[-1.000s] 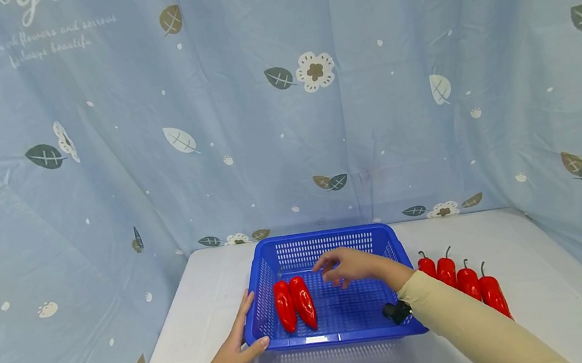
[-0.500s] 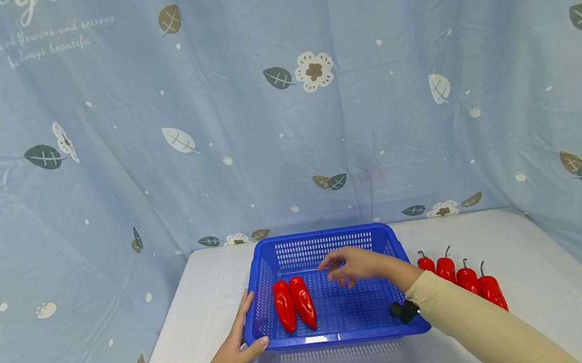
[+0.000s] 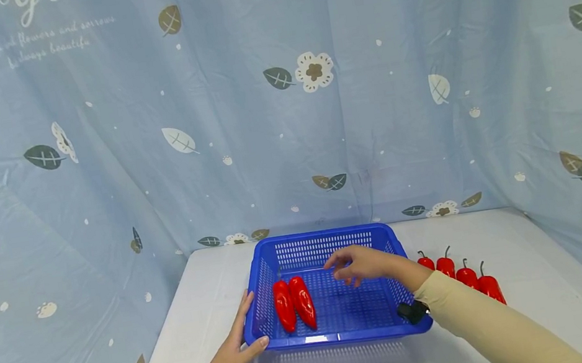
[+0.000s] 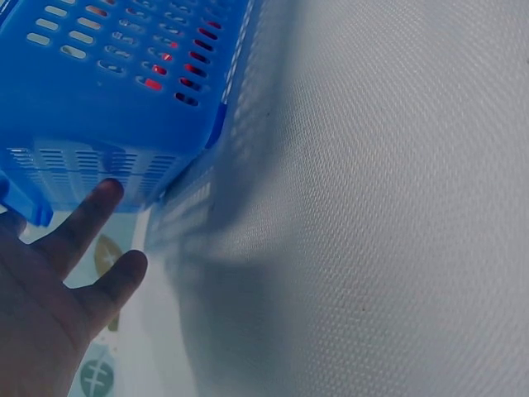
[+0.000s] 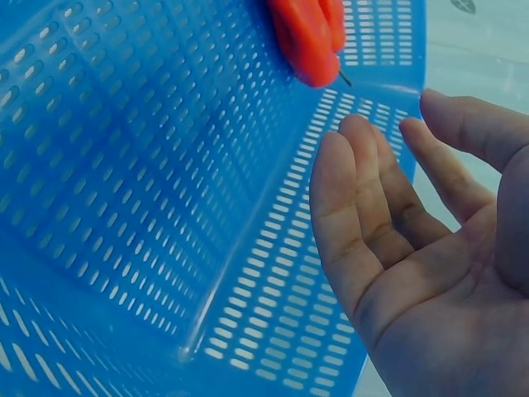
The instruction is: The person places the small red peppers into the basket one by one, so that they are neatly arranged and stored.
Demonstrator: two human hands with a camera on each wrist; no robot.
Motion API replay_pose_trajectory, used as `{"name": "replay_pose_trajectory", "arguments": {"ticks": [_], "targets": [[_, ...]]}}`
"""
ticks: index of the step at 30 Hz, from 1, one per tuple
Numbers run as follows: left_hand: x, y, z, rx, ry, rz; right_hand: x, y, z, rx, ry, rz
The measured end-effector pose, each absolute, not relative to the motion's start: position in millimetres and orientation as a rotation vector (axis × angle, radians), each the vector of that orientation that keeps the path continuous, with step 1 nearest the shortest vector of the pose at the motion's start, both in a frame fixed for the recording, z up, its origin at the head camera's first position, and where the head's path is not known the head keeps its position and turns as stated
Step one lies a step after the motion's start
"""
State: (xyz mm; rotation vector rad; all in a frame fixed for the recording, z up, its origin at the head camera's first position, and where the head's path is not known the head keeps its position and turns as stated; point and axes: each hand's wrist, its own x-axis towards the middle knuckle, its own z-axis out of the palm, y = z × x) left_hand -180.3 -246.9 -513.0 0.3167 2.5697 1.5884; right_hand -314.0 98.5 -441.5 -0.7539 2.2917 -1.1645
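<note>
While the left hand [image 3: 231, 351] touches the blue basket [image 3: 367, 335], fingers straight, the right hand [image 3: 358, 263] hovers inside, relaxed; it holds nothing. Two peppers [image 3: 303, 304] lie nearby.

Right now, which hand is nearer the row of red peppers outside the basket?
Right. The right hand is over the basket, left of that row of red peppers; the left hand is farther away, at the basket's front left corner.
</note>
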Motion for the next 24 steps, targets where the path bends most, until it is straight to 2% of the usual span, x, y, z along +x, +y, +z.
{"name": "replay_pose_trajectory", "arguments": {"ticks": [24], "targets": [[-181, -248, -514, 0.336, 2.559, 1.602, -308, 124, -436, -0.771, 2.288, -1.205]]}}
